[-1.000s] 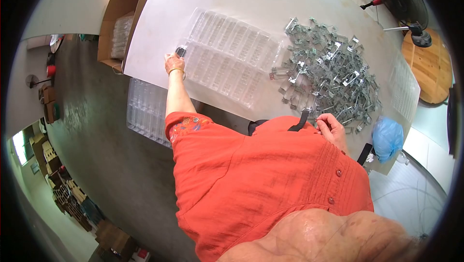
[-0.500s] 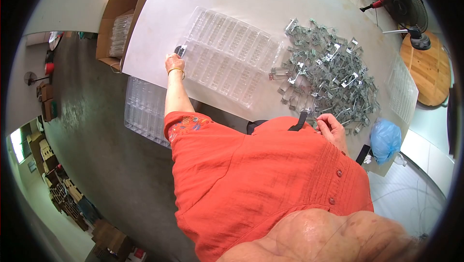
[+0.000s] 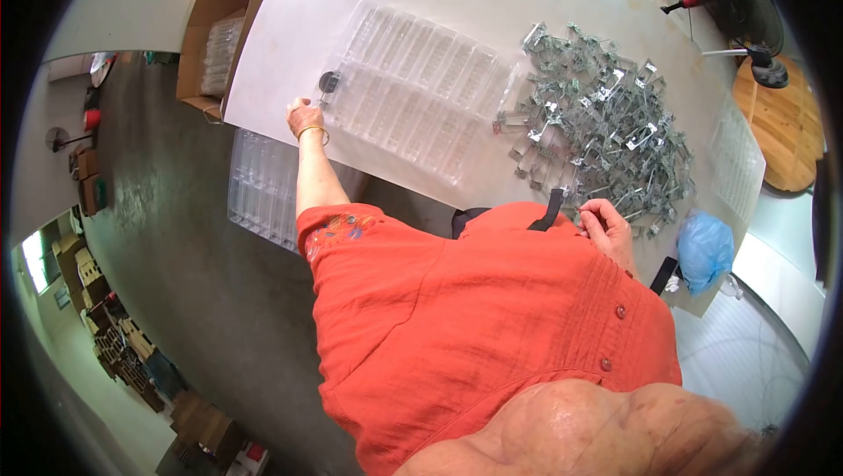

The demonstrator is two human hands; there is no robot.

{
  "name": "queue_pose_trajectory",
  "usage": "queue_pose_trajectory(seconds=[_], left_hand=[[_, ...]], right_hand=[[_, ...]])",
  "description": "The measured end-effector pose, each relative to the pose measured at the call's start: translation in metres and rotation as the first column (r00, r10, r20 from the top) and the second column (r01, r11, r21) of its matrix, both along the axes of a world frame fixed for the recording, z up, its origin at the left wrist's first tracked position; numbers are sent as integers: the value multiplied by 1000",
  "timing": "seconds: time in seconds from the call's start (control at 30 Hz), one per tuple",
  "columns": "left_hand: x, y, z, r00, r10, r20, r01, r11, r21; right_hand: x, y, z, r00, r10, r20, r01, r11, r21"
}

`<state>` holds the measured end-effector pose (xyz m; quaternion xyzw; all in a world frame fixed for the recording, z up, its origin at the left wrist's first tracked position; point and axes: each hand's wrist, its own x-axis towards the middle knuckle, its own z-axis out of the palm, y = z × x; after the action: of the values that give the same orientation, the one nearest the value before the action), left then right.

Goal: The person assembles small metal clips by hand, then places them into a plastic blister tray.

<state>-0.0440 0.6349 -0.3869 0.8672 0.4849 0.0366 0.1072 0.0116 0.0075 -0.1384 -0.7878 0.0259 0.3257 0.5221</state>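
My left hand (image 3: 305,116) is at the table's near left edge, its fingers bent together beside a small dark round object (image 3: 328,82); whether it holds anything is too small to tell. Just right of it lies a clear plastic tray (image 3: 421,90) with rows of compartments. My right hand (image 3: 606,226) is at the table edge in front of the body, thumb and forefinger pinched together on something I cannot make out. Beyond it spreads a heap of metal clips (image 3: 615,125). A black strap (image 3: 549,211) hangs beside this hand.
An open cardboard box (image 3: 202,46) with clear trays stands left of the table (image 3: 290,46). More clear trays (image 3: 263,186) are below the table edge. At the right are a blue plastic bag (image 3: 704,252), another clear tray (image 3: 738,160), a fan (image 3: 738,2) and a round wooden top (image 3: 777,129).
My left hand has drawn back toward the near edge, away from the dark round object it was touching. My right hand stays in its pinch. The view has shifted slightly.
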Motion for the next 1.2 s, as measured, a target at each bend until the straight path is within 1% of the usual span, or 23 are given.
queue_pose_trajectory(seconds=[0.07,0.17,0.37,0.47,0.5,0.57,0.6,0.63,0.67,0.73,0.83,0.9,0.93,0.97,1.07,1.13,1.2], left_hand=[[-5,-1,5,999,31,-11,-31,999,-20],[-10,-1,3,999,23,-42,-24,1000,-12],[-9,-5,-1,999,-37,-24,37,999,5],[-7,-2,-4,997,-37,61,32,996,80],[-7,2,-11,993,-21,118,9,995,102],[1,-5,-2,982,-29,189,7,993,117],[6,-6,-1,955,-22,295,-12,993,114],[12,-15,8,931,-28,364,-13,994,109],[20,-34,28,912,3,409,-20,999,38],[32,-67,51,857,0,515,35,998,-57],[50,-145,88,741,-157,653,232,972,-29],[56,-196,97,642,-292,709,417,909,-3],[59,-231,110,612,-287,737,453,891,-29],[60,-259,115,620,-287,731,501,861,-87],[61,-327,108,533,-287,796,641,751,-159],[58,-357,101,592,-273,759,657,708,-258],[55,-374,92,573,-322,754,714,649,-265]], right_hand=[[-1,1,2,1000,14,12,-13,1000,-16],[0,1,3,999,28,19,-27,999,-31],[-2,-1,1,997,51,54,-48,998,-48],[-2,-1,5,994,70,82,-66,996,-61],[-3,-1,8,994,68,91,-61,995,-75],[-5,-2,10,995,50,81,-46,998,-53],[-6,-3,10,996,38,76,-35,999,-42],[-7,-5,9,996,33,78,-30,999,-30],[-8,-7,8,996,29,79,-28,999,-16],[-12,-9,7,997,23,73,-23,1000,-11],[-15,-16,3,997,38,74,-35,999,-34],[-17,-18,5,997,32,77,-29,999,-33],[-18,-17,6,996,29,80,-26,999,-32],[-19,-18,8,997,32,76,-29,999,-30],[-21,-26,10,995,46,85,-44,999,-20],[-21,-35,7,992,55,117,-55,998,-2],[-20,-42,8,989,53,135,-54,998,9]])
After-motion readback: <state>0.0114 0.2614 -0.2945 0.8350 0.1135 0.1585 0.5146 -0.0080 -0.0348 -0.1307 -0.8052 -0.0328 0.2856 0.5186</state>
